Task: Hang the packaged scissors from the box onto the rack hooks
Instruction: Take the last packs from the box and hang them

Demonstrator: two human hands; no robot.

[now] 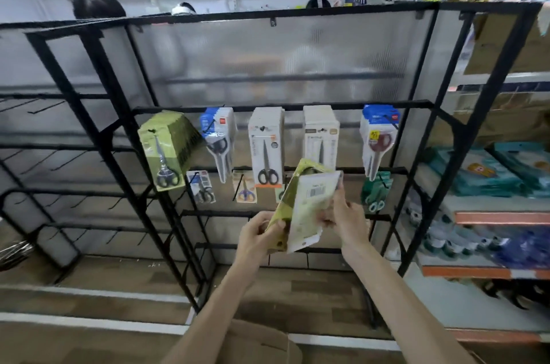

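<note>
Grips meet in the lower centre of the frame on the packaged scissors [309, 200], a small green-and-yellow bundle held up in front of the black rack [327, 10] and tilted to the right; the nearest pack shows its pale back with a barcode; the left grip [262, 235] is clenched round the bundle's lower left edge, thumb on the front; the right grip [346, 220] pinches the right edge of the barcode pack.

Behind them, along the rack's upper bar, hang a green stack [166, 152] at centre left, a blue stack [217, 140], two white stacks [266, 146] and a blue-and-red stack [378, 137]; smaller packs [202, 186] hang on the row below; a cardboard box [262, 343] lies at the bottom edge between the forearms; shelves [500, 218] with goods fill the right of the frame.
</note>
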